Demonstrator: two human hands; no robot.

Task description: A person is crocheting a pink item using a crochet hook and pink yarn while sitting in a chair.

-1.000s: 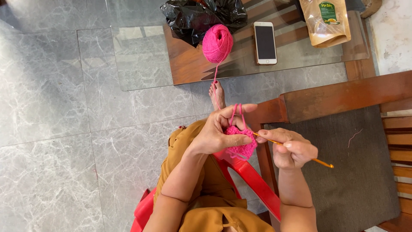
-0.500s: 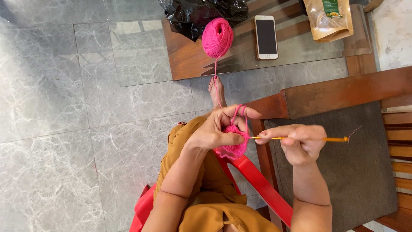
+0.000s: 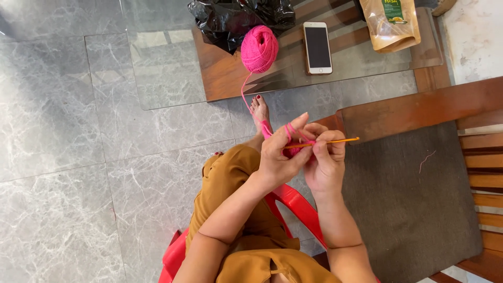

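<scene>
Grey marble floor under a glass table point(image 3: 157, 78), left hand point(image 3: 277, 157) curled round pink crochet work point(image 3: 293, 151), largely hidden, right hand point(image 3: 326, 157) pinching orange hook point(image 3: 335, 140), strand rising to yarn ball point(image 3: 259, 48)

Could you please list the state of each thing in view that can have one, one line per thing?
Left hand: closed on the pink crochet piece, yarn strand looped over the fingers.
Right hand: pinching the orange crochet hook, held level.
Pink yarn ball: wound, on the glass table, strand trailing to the hands.
Phone: flat, screen dark.
Black plastic bag: crumpled.
Brown pouch: lying flat.
</scene>
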